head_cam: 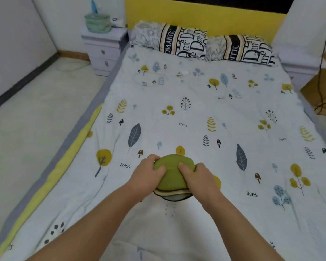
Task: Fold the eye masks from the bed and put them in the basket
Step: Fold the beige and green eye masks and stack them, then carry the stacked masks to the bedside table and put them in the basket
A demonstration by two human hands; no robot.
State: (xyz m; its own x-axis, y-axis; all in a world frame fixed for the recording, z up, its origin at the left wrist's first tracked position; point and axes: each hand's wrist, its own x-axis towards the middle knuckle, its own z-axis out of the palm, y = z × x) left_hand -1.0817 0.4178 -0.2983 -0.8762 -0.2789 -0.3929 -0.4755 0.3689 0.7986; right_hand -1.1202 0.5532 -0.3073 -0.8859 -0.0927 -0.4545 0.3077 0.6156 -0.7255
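A green eye mask (pixel 172 173) lies folded on the bed's patterned quilt (pixel 196 117), near the front middle. Under its near edge show the rims of other masks (pixel 172 195), one beige and one grey. My left hand (pixel 149 176) grips the green mask's left side, thumb on top. My right hand (pixel 198 178) grips its right side, thumb pressing the top. A white patterned eye mask (pixel 149 79) rests farther up the bed, close to the pillows. No basket is in view.
Two printed pillows (pixel 177 42) lean against the yellow headboard (pixel 205 16). A white nightstand (pixel 104 48) with a green bag (pixel 98 22) stands left of the bed. Bare floor (pixel 36 113) runs along the left. A cardboard box (pixel 324 91) with a black cable sits at the right.
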